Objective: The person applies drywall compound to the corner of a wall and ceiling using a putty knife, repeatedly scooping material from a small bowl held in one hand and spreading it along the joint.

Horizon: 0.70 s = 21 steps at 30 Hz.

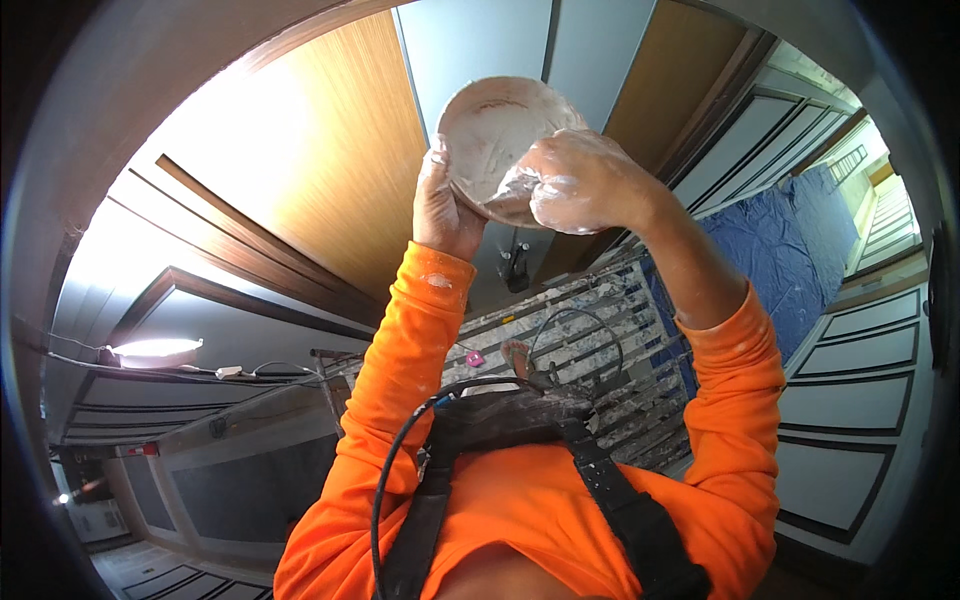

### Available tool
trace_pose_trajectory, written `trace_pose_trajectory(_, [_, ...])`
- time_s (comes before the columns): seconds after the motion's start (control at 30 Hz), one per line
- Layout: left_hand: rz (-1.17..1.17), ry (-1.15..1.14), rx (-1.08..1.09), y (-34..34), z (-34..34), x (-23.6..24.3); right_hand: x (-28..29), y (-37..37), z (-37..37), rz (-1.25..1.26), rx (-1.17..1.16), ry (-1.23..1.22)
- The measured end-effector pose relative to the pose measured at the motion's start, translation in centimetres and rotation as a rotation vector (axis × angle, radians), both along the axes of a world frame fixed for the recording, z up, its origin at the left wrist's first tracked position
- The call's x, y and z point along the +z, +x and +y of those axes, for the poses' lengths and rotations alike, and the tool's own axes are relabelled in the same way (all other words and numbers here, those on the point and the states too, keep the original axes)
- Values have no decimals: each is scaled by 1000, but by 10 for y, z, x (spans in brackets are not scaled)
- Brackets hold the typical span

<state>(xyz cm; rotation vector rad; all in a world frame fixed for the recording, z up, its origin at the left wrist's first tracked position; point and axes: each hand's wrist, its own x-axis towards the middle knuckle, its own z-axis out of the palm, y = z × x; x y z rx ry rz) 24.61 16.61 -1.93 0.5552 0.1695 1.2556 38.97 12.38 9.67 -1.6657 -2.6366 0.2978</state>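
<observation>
My left hand (440,200) grips the left side of a round, pale bowl (482,118), its thumb over the rim, with the bowl tilted so its coated inside shows. A whitish paste smears the inside and both hands. My right hand (565,182) is closed over the bowl's lower right part, fingers curled and white with paste; whatever they may hold is hidden. Both forearms have orange sleeves, the right one pushed back toward the elbow.
Below me is a slatted, paint-spattered scaffold platform (620,315) with cables and a small pink object (474,358). Blue sheeting (800,240) lies at the right, a lit lamp (155,350) with wires is at the left, and panelled wooden and grey surfaces (330,150) surround the bowl.
</observation>
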Motion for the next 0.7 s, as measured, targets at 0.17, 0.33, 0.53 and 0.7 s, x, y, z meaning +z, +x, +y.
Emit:
trace_pose_trajectory(0.17, [65,-81,-48,25,-5,-26,-11,56,33,764,-247,-620])
trace_pose_trajectory(0.33, [25,-73,-100,44,-6,-33,-40,143,42,1193,-421,-542])
trace_pose_trajectory(0.53, [-63,-106,-112,67,21,13,-30,120,-6,1706,-204,480])
trace_pose_trajectory(0.7, [-56,-48,-97,84,54,51,11,77,49,642,-245,1704])
